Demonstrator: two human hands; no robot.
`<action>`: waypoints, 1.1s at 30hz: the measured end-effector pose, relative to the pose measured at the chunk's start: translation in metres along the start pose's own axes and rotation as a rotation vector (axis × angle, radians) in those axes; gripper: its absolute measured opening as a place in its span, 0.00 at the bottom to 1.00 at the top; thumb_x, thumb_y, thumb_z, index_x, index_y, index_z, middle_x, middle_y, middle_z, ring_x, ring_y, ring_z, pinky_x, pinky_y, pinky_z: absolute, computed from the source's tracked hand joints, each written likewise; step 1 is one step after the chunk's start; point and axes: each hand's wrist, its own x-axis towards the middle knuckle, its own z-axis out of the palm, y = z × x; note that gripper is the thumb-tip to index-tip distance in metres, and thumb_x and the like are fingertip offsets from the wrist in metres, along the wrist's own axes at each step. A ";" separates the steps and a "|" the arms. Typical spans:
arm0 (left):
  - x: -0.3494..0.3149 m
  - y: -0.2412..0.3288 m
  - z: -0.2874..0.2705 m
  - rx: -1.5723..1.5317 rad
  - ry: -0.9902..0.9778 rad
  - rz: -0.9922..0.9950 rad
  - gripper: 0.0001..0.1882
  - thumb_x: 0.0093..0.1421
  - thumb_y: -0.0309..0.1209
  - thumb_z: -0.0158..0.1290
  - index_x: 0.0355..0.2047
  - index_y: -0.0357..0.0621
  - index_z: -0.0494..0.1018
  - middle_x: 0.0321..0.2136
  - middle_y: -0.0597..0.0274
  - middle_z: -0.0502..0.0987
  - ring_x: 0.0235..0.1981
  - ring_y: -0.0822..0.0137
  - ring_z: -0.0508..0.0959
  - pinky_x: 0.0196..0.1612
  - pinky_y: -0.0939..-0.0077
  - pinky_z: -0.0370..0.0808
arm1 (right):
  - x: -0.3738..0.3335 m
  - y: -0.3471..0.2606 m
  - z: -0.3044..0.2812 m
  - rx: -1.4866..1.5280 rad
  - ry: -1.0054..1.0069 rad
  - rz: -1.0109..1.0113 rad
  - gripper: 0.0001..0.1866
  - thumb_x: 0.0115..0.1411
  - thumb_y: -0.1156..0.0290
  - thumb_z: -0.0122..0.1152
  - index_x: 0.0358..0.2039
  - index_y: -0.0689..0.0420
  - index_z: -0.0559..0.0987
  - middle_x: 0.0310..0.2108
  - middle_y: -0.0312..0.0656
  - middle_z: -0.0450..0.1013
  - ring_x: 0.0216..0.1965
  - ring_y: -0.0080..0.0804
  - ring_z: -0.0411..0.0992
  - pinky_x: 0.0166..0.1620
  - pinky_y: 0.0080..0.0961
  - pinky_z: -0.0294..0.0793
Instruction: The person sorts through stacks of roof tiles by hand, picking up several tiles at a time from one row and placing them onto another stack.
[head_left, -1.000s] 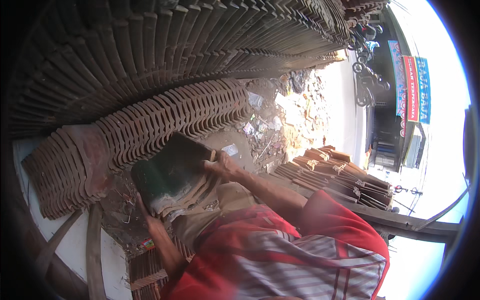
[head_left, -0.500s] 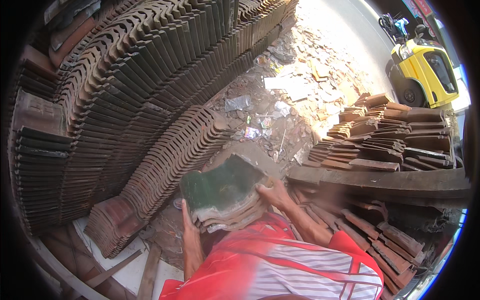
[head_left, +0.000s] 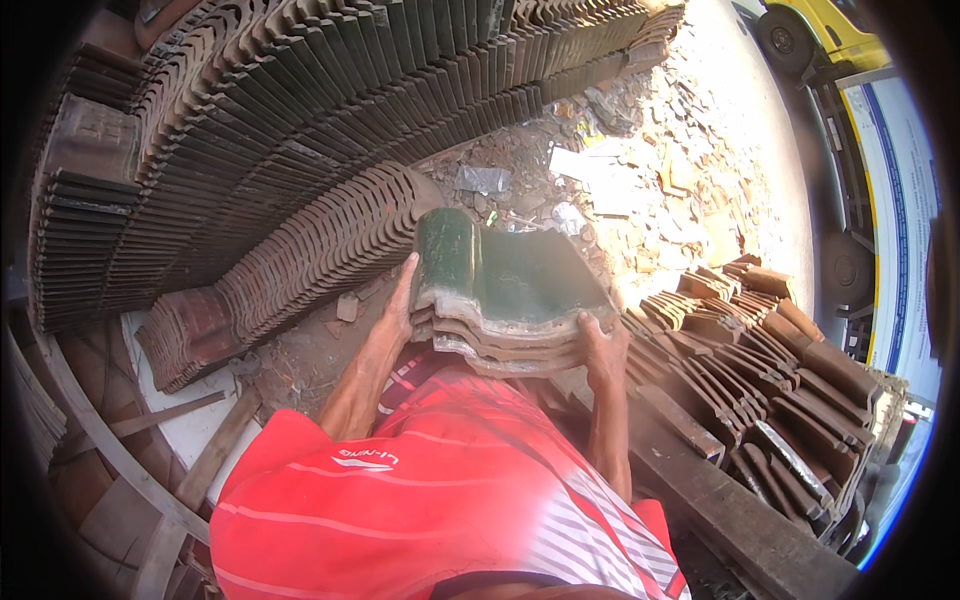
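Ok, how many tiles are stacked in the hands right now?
4 or so: a green-glazed top tile and about three edges beneath it, between left hand and right hand. More may be hidden.

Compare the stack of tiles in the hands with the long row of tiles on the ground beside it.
The held stack of tiles is a few pieces lying flat on one another; the ground row of tiles is many pieces set on edge in a long curving line. The held stack's top tile is glazed green, while the ground row looks reddish brown. The left hand and right hand grip the stack's ends; no hand touches the row. Both are wavy-profiled roof tiles.
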 end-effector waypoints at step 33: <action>0.272 0.305 0.456 -0.918 -0.374 0.299 0.31 0.61 0.57 0.46 0.55 0.49 0.71 0.53 0.54 0.73 0.47 0.54 0.78 0.50 0.50 0.76 | 0.633 -0.493 -0.099 -0.609 -0.409 -0.457 0.18 0.58 0.70 0.60 0.47 0.66 0.77 0.36 0.46 0.79 0.36 0.29 0.76 0.41 0.26 0.74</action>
